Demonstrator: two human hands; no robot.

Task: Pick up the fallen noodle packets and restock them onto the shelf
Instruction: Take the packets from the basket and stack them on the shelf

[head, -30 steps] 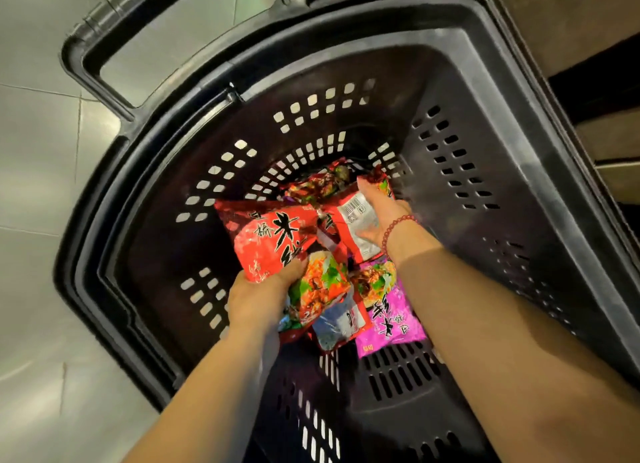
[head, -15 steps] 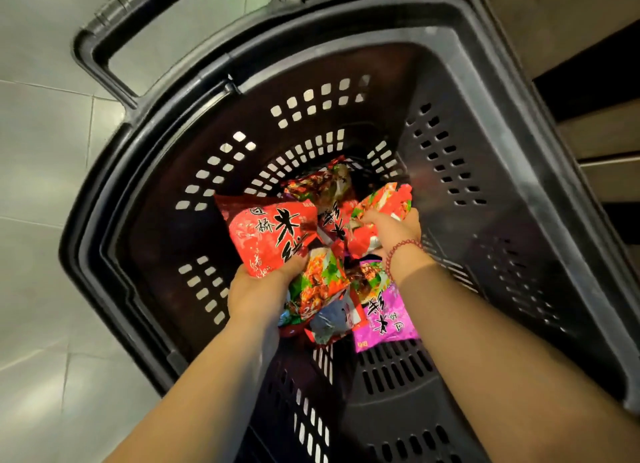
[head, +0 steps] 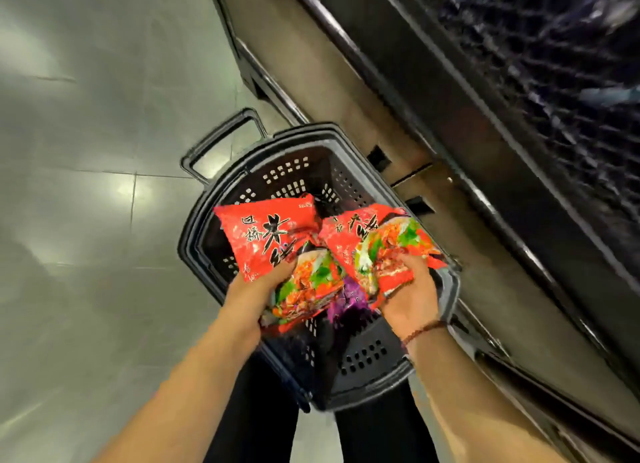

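My left hand (head: 258, 294) grips a red noodle packet (head: 266, 235) with black characters, held above the black basket (head: 377, 365). My right hand (head: 410, 294) grips a second red noodle packet (head: 377, 246) just to the right of the first; the two packets nearly touch. A purple packet (head: 341, 298) shows between and below my hands; whether it is held or lies in the basket I cannot tell. The shelf (head: 519, 123) runs diagonally along the right, its dark wire front blurred.
The basket stands on grey floor tiles (head: 86, 220) with its handle (head: 221, 140) at the far left corner. The shelf's base rail (head: 398, 91) passes close to the basket's right rim. My dark trouser legs show below the basket.
Both hands have risen out of the basket, each lifting a red packet. The view has pulled back and up, so the basket looks smaller and the shelf has come into sight.
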